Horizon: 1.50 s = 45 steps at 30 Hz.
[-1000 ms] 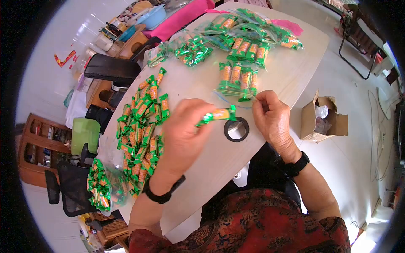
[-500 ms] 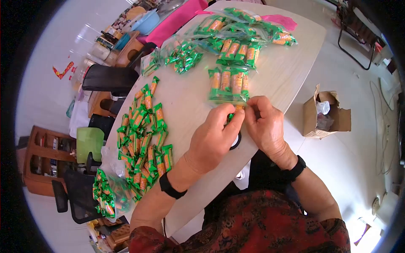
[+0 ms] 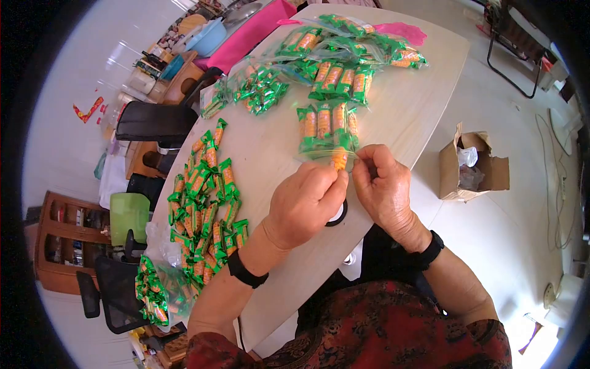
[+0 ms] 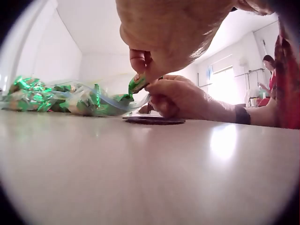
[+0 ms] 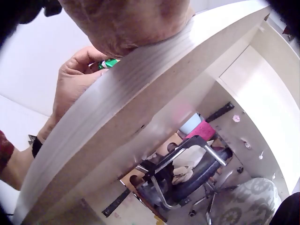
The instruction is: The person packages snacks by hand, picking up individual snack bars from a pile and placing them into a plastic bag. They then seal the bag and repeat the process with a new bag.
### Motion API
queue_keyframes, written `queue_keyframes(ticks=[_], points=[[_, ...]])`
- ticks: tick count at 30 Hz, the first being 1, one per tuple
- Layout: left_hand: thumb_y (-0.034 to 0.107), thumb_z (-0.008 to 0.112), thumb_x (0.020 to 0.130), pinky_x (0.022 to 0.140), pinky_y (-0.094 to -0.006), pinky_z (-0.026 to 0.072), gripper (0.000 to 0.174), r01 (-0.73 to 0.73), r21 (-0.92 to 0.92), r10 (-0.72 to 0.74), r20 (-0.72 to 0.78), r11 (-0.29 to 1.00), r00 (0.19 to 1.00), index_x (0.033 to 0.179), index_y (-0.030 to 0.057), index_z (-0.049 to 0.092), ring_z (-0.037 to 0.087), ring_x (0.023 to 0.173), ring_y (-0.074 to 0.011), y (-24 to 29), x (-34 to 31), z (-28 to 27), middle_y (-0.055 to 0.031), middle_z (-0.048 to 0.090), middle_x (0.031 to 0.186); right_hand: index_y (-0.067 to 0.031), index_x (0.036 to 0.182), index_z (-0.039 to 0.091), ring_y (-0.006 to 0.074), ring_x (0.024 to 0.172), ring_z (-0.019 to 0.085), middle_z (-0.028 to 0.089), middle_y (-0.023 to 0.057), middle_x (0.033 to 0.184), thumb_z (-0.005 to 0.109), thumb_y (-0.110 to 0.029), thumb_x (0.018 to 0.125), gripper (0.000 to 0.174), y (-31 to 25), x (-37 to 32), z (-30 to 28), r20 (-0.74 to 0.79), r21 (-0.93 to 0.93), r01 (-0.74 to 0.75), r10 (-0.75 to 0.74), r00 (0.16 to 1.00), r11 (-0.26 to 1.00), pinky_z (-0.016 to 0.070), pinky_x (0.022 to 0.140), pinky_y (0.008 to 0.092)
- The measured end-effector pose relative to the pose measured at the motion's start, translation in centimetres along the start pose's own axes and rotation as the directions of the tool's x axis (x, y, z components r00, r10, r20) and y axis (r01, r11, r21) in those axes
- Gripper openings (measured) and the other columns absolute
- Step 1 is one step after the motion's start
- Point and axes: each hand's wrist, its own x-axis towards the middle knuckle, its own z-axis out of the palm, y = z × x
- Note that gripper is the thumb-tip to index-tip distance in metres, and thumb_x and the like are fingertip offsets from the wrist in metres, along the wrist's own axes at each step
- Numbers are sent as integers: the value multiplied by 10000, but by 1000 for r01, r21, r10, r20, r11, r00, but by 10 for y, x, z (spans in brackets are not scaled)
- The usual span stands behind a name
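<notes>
In the head view, my left hand (image 3: 307, 203) pinches a small green-and-orange snack packet (image 3: 338, 158) at the mouth of a clear zip bag (image 3: 319, 154). Several like packets (image 3: 324, 121) lie side by side inside that bag. My right hand (image 3: 384, 187) pinches the bag's edge at its right corner, close beside the left fingertips. The left wrist view shows the packet's green end (image 4: 137, 84) between the left fingers, with the right hand (image 4: 180, 97) right behind. Beneath the hands, a flat black ring (image 4: 152, 120) lies on the table, mostly covered in the head view.
A heap of loose packets (image 3: 206, 206) spreads along the table's left side. Filled clear bags (image 3: 344, 77) lie at the far end, and another bag of packets (image 3: 150, 292) sits at the near left edge. On the floor to the right stands an open cardboard box (image 3: 473, 166).
My left hand has moved right with the packet, from beside the heap to the bag's mouth, and the packet's end now overlaps the opening. My right hand has stayed at the bag's corner.
</notes>
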Motion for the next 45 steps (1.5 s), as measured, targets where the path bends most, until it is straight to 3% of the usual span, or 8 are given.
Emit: queue_keyframes(ticks=[1,4,14,23,29,32,38,45], points=[[-21,698,789,561,-306,456,160,-148,76,148,5,986,989,942,-14,653,566,728,-237,-3,2,-1,-88,554,856,-43,915,547,348,620,642,619,169,678,648,-34,806,149,0,0,0,2,0,0,0,1000,1000,514,543,399],[-22,705,780,562,-315,460,134,-200,118,197,34,973,980,904,-7,657,573,737,-256,-4,6,4,-87,553,861,-46,924,545,345,613,642,618,163,671,647,-33,809,155,0,-1,1,-2,-23,12,-12,1000,1000,514,543,398],[-10,672,771,634,-337,491,177,5,-160,-15,-59,987,998,947,4,662,589,795,-257,-3,-6,1,-87,589,901,-52,935,536,335,606,644,615,163,662,642,-38,821,156,0,-1,0,-22,-9,0,0,1000,1000,513,537,387],[-27,717,719,632,-334,496,184,-209,-18,210,22,978,978,888,-5,648,599,785,-265,-19,15,7,-94,585,852,-52,934,520,347,616,650,620,174,669,637,-29,826,161,-1,-1,0,-37,-14,-23,23,999,1000,521,541,388],[59,668,730,681,-375,466,125,-112,74,110,33,991,993,844,35,625,562,794,-251,-13,24,5,-70,570,910,-52,937,516,354,623,649,622,177,681,629,-28,831,157,-1,-2,1,-30,2,-38,38,999,999,521,544,391],[46,715,663,836,-402,444,201,-33,242,49,-62,970,997,850,44,642,570,1004,-282,-5,36,5,-107,607,1043,-50,934,516,354,621,648,623,177,684,623,-23,830,151,-2,-1,-2,-23,8,-54,54,998,999,520,544,390],[-4,702,636,884,-432,440,234,-109,55,102,108,993,989,820,33,563,567,1054,-316,-27,48,10,-105,610,1103,-46,920,518,348,612,646,622,175,681,616,-23,825,138,-2,-2,-2,-27,17,-49,50,998,999,519,543,384],[-3,713,599,733,-411,480,240,64,131,-79,115,989,990,775,25,552,577,903,-318,-24,51,28,-107,588,907,-47,882,522,342,601,643,613,161,654,636,-29,795,144,-3,-2,-2,8,0,-39,39,999,999,515,535,394]])
